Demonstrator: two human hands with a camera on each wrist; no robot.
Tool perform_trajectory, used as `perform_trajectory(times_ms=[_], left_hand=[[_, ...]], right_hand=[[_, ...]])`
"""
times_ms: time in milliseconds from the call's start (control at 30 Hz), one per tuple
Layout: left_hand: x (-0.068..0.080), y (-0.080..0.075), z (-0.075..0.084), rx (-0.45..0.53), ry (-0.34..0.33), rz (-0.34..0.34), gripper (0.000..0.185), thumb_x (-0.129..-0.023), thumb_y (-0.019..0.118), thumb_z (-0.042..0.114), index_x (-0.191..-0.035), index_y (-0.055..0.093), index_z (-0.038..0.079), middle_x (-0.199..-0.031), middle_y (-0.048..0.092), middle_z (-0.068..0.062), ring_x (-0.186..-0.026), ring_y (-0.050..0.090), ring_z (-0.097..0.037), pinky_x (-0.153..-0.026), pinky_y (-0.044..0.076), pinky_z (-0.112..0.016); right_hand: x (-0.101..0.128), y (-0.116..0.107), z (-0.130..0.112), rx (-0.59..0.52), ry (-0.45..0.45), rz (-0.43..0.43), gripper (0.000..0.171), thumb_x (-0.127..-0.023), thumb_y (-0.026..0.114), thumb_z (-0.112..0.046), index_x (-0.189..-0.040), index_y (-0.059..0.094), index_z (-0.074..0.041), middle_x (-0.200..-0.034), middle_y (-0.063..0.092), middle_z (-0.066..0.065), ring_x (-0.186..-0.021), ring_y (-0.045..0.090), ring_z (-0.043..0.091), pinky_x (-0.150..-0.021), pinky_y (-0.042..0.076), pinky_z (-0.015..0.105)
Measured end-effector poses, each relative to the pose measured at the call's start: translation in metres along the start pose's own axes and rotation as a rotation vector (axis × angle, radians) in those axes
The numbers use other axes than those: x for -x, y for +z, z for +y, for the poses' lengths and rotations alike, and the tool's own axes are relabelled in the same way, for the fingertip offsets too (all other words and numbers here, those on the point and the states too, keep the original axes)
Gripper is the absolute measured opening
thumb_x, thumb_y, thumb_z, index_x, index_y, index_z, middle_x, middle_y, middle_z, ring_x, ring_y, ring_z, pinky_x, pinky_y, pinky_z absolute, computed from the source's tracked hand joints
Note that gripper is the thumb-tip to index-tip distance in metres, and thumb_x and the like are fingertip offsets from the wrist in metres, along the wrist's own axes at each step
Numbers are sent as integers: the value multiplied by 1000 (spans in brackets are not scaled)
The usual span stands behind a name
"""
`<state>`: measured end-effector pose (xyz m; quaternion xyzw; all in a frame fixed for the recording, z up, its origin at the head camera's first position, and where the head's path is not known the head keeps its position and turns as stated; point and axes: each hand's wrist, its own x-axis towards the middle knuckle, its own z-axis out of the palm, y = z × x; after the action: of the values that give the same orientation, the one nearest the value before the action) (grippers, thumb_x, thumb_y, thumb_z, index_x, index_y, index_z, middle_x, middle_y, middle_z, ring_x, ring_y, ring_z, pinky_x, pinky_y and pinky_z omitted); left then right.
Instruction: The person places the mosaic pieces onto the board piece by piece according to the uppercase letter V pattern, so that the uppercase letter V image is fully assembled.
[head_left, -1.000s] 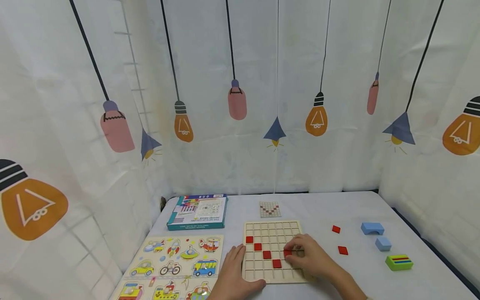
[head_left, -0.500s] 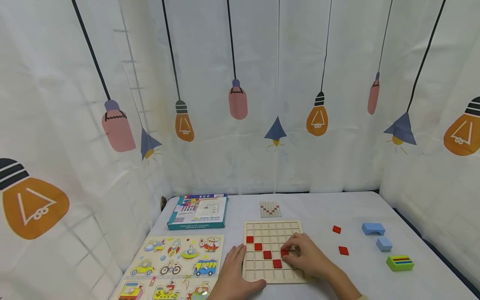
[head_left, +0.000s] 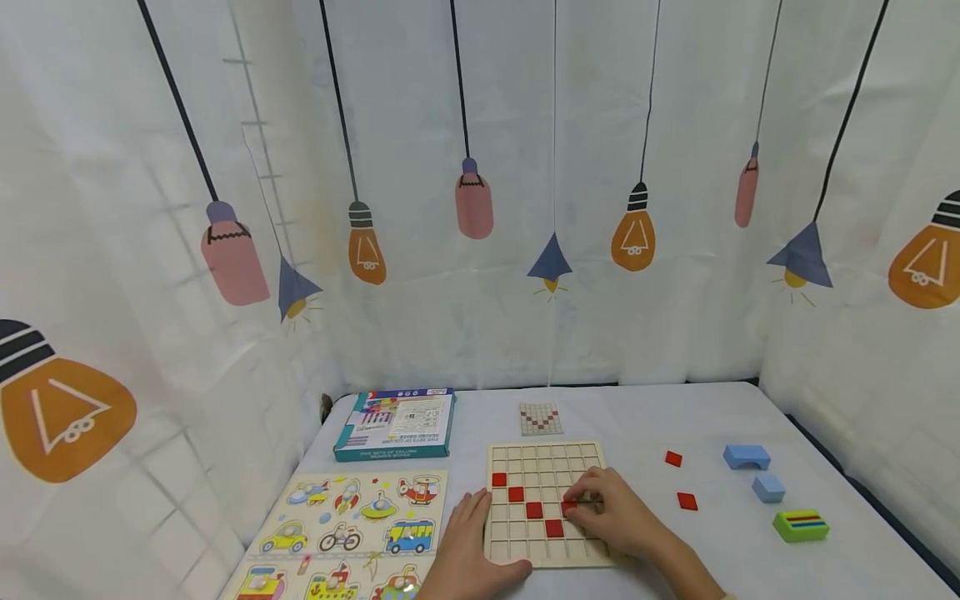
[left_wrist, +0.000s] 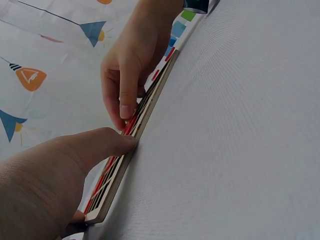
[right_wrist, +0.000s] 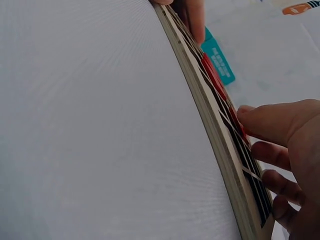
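Note:
A square wooden grid board (head_left: 555, 562) lies on the white-covered table, with red tiles (head_left: 553, 528) set in a descending diagonal of cells. My left hand (head_left: 472, 546) rests at the board's near left corner, fingers extended along the left side; in the left wrist view its thumb (left_wrist: 117, 142) presses the near edge. Between thumb and fingertips my right hand (head_left: 618, 512) pinches another red tile (head_left: 567, 507), right at a cell up and right of the lowest diagonal tile. In the right wrist view, the right thumb (right_wrist: 265, 120) partly covers this tile.
Two loose red tiles (head_left: 673, 459) lie right of the board. Further right are blue blocks (head_left: 746, 457) and a green striped block (head_left: 800, 526). Behind the board sits a small pattern card (head_left: 540, 419). A teal box (head_left: 393, 452) and a vehicle picture puzzle (head_left: 360, 508) occupy the left.
My right hand has shifted slightly left over the board with the pinched red tile. The left hand stays at the corner.

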<state>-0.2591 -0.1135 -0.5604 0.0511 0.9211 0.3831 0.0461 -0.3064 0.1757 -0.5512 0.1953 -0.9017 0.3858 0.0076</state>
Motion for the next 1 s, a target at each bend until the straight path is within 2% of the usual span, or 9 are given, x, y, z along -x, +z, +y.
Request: perform_trajectory(times_ms=[167, 333, 700, 833, 1000], left_hand=[[0, 0, -1, 5, 3, -5, 126, -73, 91, 73, -169, 43, 7, -177, 40, -15, -166, 27, -51, -126, 30, -84], [-1, 1, -3, 16, 2, -12, 125, -74, 91, 72, -170, 42, 8, -177, 40, -14, -167, 26, -51, -128, 29, -82], [-2, 2, -1, 26, 8, -13, 125, -74, 91, 71, -170, 42, 9, -178, 40, -13, -167, 25, -50, -129, 28, -82], [-2, 1, -1, 25, 11, -14, 124, -74, 91, 71, -170, 42, 8, -178, 39, -13, -167, 25, -50, -130, 27, -82], [-2, 0, -1, 18, 21, -9, 125, -74, 91, 71, -170, 43, 7, -177, 40, -14, -167, 26, -50, -129, 28, -81]], right_hand=[[3, -6, -3, 0, 10, -8, 9, -100, 83, -45, -106, 80, -39, -111, 68, -21, -110, 55, 11, -91, 55, 27], [9, -19, -4, -5, 8, -10, 12, -100, 85, -37, -110, 81, -33, -112, 72, -16, -105, 60, 11, -88, 58, 25], [20, -46, 3, 27, 78, 24, 24, -96, 88, -38, -117, 80, -30, -119, 75, -11, -112, 60, 18, -86, 54, 29], [24, -53, 4, 16, 59, 40, 26, -97, 87, -37, -120, 80, -27, -120, 76, -8, -113, 60, 18, -88, 53, 32], [29, -59, 9, 44, 66, 62, 28, -96, 87, -38, -121, 79, -27, -119, 76, -11, -112, 61, 15, -89, 52, 33]])
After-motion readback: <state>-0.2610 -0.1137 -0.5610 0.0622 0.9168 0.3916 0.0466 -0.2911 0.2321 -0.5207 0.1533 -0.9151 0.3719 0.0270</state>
